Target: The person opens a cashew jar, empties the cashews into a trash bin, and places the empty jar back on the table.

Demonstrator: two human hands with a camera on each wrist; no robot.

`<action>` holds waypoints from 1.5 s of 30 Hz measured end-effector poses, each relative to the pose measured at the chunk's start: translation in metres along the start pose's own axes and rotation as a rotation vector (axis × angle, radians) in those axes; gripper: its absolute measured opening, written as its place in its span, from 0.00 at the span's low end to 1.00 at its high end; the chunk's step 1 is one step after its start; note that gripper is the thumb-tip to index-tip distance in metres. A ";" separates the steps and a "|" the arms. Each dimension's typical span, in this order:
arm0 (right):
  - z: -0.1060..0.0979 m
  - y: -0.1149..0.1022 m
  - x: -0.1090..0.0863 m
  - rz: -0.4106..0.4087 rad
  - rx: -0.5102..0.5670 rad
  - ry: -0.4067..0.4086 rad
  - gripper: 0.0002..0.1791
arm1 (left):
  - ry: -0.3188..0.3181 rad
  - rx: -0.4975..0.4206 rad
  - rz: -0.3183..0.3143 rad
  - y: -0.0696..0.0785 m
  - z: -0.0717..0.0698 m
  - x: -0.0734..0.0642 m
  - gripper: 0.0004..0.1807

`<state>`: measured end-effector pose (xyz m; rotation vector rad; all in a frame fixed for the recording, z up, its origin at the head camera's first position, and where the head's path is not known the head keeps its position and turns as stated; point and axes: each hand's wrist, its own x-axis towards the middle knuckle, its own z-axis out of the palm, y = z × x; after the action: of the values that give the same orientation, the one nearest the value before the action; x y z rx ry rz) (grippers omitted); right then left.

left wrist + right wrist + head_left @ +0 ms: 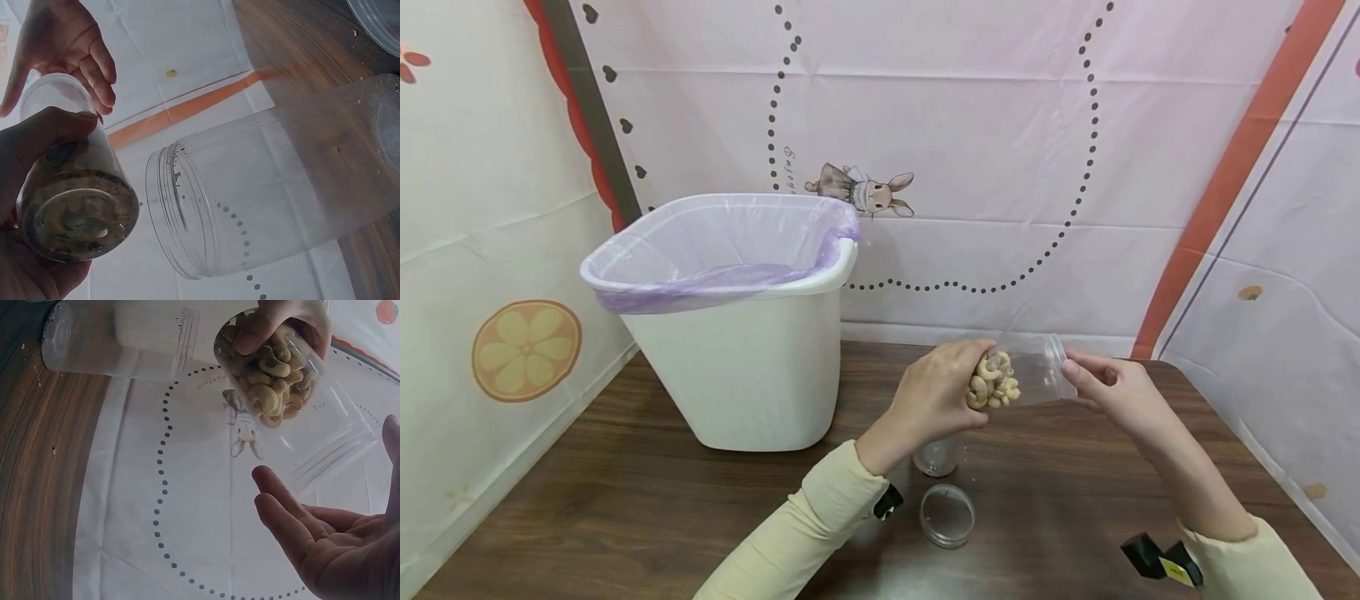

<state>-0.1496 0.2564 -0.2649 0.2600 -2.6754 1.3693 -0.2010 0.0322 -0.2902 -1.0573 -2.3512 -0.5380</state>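
Note:
My left hand (934, 396) grips a clear plastic jar (1033, 367) of cashews, tipped onto its side with its mouth toward the right. The cashews (275, 381) are gathered at the jar's base end. At the mouth is my right hand (1116, 398); in the right wrist view its fingers extend, palm up, below the rim, and whether they touch it I cannot tell. A second clear jar (281, 187) stands uncapped on the table, partly hidden by my left hand in the head view; small specks cling inside its neck. In front of it lies a round clear lid (947, 517).
A white bin (752, 367) with a purple liner (715, 283) stands on the left of the brown wooden table (625, 500). A few crumbs (39, 369) lie on the wood. Printed cloth (962, 150) hangs along the back and both sides.

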 end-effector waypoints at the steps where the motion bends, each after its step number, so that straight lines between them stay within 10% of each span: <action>1: 0.000 0.000 0.000 0.010 -0.004 -0.001 0.30 | 0.003 0.005 0.003 0.000 0.000 0.000 0.44; 45: -0.013 0.020 -0.018 -0.121 0.045 -0.017 0.29 | -0.033 -0.153 -0.033 -0.002 -0.007 -0.004 0.44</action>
<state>-0.1363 0.2805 -0.2766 0.4330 -2.5972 1.3979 -0.1982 0.0253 -0.2870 -1.1032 -2.3910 -0.7283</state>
